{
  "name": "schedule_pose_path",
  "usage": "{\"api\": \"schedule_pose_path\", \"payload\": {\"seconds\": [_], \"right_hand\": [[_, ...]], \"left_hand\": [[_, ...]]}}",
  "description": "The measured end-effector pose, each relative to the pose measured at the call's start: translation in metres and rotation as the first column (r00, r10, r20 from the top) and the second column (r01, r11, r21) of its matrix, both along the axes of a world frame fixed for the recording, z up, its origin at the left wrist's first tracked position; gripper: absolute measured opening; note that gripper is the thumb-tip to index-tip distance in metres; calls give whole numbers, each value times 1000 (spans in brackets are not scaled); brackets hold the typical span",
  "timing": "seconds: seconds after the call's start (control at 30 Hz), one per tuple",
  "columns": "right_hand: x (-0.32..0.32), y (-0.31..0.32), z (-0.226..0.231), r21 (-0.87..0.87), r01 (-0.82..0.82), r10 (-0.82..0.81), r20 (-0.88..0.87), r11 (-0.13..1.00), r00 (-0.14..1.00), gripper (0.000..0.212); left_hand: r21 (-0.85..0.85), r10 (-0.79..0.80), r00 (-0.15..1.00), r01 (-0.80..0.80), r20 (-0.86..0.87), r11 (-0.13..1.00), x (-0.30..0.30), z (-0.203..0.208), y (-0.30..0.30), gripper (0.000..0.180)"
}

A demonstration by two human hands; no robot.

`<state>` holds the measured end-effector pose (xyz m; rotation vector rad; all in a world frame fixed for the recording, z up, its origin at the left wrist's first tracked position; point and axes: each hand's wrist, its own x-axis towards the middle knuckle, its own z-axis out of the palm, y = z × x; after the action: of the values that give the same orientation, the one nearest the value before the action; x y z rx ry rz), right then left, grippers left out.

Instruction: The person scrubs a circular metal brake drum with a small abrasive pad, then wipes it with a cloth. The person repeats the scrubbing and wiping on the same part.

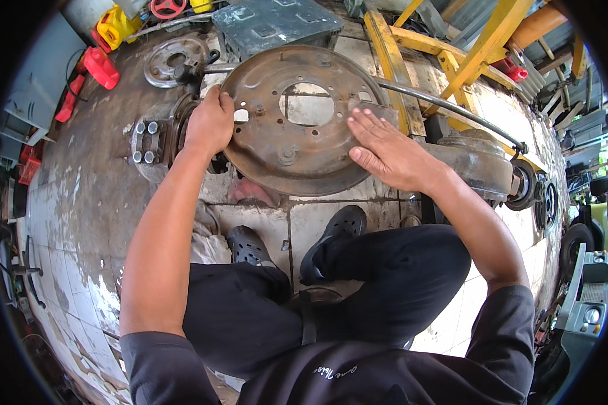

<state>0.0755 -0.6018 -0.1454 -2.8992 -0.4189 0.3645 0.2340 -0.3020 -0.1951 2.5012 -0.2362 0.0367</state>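
"Tiled floor [260, 216] is showing below that rusty disc [270, 138], upper centre of the frame. Heavy?"

"Probably, and stiff; grip the rim. Left hand [211, 125] is clasping its edge, right hand [388, 150] is resting open on it."

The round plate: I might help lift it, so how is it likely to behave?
The plate looks like formed metal, so probably stiff and fairly heavy. Its round outline suggests it could roll if stood on edge. The rusty-looking brown surface may feel rough rather than slippery.
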Motion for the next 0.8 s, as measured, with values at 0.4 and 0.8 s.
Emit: {"api": "schedule_pose_path", "payload": {"seconds": [0.4, 0.8], "right_hand": [[11, -2, -15, -54, 208, -202, 97, 977, 975, 86], [16, -5, -16, -31, 211, -203, 155, 977, 967, 80]], "left_hand": [[3, -7, 1000, 7, 21, 1000, 3, 0, 0, 56], [-11, -16, 1000, 16, 21, 1000, 3, 0, 0, 56]]}}
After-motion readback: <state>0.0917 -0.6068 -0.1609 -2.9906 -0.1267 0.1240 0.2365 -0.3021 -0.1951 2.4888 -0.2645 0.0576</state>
